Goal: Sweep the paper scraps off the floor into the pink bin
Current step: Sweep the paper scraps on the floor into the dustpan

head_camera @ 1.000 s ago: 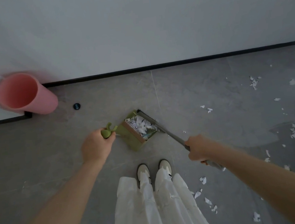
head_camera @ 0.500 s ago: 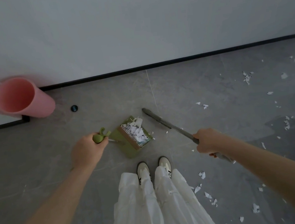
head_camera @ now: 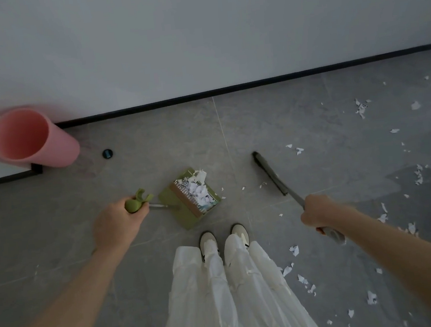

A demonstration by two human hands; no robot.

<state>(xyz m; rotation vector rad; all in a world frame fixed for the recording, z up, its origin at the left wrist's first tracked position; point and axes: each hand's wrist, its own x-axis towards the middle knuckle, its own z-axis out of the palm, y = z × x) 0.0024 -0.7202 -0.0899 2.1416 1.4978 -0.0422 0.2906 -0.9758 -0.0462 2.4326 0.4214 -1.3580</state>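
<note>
both my hands are busy. going left to right: the pink bin (head_camera: pixel 29 139) stands at the far left against the wall (head_camera: pixel 194 31), in the corner by the black skirting, well apart from everything i hold. a small dark round thing (head_camera: pixel 107 153) lies on the floor (head_camera: pixel 153 143) just to its right.

my left hand (head_camera: pixel 116 224) is curled round the green knob at the top of the dustpan handle (head_camera: pixel 137 203), gripping it. the green dustpan (head_camera: pixel 190 197) sits on the floor ahead of my white shoes (head_camera: pixel 224 239), loaded with a heap of white paper scraps (head_camera: pixel 198 190); a few bits lie on the floor just beside its right edge.

further right, the broom (head_camera: pixel 270 173), dark and narrow, is apart from the dustpan, its head pointing up and left; whether it touches the floor i cannot tell. my right hand (head_camera: pixel 319 213) is clenched round its grey handle, the end of which sticks out behind my wrist.

loose scraps (head_camera: pixel 361 107) are scattered over the grey floor on the right side, some near the wall, some by my white skirt (head_camera: pixel 232 296) and under my right forearm.
</note>
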